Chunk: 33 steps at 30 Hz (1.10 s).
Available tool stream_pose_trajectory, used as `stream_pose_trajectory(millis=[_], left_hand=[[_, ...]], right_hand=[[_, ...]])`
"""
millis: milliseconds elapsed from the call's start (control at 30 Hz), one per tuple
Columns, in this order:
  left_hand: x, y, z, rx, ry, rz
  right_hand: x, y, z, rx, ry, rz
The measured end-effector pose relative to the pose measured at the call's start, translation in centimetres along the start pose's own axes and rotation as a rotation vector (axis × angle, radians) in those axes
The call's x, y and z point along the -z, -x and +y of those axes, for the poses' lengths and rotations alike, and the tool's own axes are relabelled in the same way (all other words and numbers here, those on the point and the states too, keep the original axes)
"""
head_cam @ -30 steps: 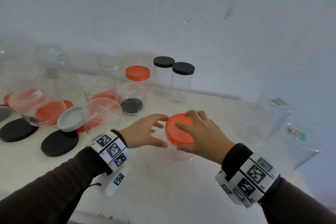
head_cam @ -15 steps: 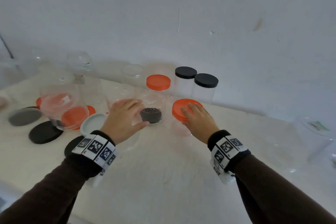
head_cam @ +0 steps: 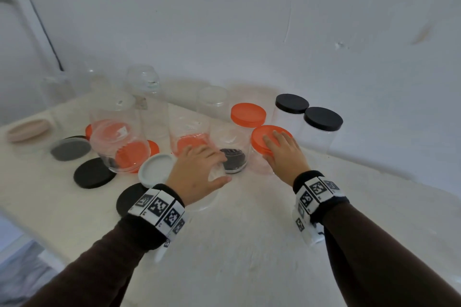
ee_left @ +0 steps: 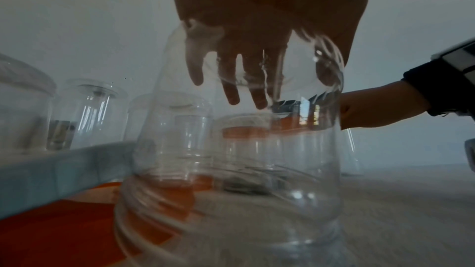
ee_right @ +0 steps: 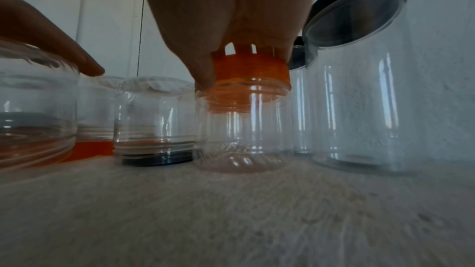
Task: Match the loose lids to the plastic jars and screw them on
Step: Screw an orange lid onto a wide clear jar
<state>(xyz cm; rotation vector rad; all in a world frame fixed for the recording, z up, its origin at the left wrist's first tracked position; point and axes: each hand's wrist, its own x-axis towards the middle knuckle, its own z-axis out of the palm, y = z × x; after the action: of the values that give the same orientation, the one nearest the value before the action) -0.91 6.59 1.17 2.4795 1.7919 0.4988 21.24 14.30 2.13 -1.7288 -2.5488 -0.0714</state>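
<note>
My right hand (head_cam: 282, 154) grips the orange lid (head_cam: 264, 134) on a small clear jar (head_cam: 259, 164) that stands on the white table. In the right wrist view the thumb presses the orange lid's (ee_right: 252, 70) left edge and the fingers curl over its far side, above the small jar (ee_right: 244, 129). My left hand (head_cam: 197, 172) lies over the upturned base of a clear jar (head_cam: 209, 200) standing mouth down. In the left wrist view the fingers (ee_left: 231, 92) show through that mouth-down jar (ee_left: 231, 170), with its threads at the bottom.
Two black-lidded jars (head_cam: 323, 119) and an orange-lidded jar (head_cam: 248, 114) stand behind by the wall. Open clear jars crowd the left, one (head_cam: 234, 154) over a black lid. Loose lids lie there: black (head_cam: 93, 176), grey (head_cam: 71, 148), pale (head_cam: 157, 169), orange (head_cam: 153, 147). Table edge front left.
My right hand has carried the orange-lidded jar back next to the black-lidded jars. My left hand has left that jar and moved left onto the mouth-down jar.
</note>
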Motion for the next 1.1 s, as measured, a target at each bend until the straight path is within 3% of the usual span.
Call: stream_pose_trajectory(millis=[133, 267, 333, 433, 600, 767, 933, 1100], left_hand=[[0.3, 0.4, -0.7, -0.044, 0.073, 0.151], [1.0, 1.7, -1.5, 0.034, -0.054, -0.062], [0.9, 2.1, -1.7, 0.056, -0.008, -0.083], [1.2, 2.2, -1.3, 0.054, 0.049, 0.003], [2.0, 2.1, 0.5, -0.065, 0.160, 0.169], [1.0, 1.9, 2.8, -0.149, 0.207, 0.028], [-0.3, 1.1, 3.3, -0.084, 0.179, -0.131], [-0.8, 0.5, 3.2, -0.072, 0.188, -0.179]], right_hand=[[-0.5, -0.5, 0.2, -0.001, -0.026, 0.020], [-1.0, -0.6, 0.5, 0.019, -0.067, 0.078], [-1.3, -0.7, 0.5, 0.027, -0.077, 0.096], [-1.5, -0.8, 0.6, 0.032, -0.081, 0.105], [-1.2, -0.8, 0.8, 0.035, -0.072, 0.089], [-0.3, -0.6, 1.2, 0.039, -0.092, 0.046], [0.7, -0.4, 1.5, 0.039, -0.131, 0.009], [0.8, -0.3, 1.4, 0.032, -0.174, 0.029]])
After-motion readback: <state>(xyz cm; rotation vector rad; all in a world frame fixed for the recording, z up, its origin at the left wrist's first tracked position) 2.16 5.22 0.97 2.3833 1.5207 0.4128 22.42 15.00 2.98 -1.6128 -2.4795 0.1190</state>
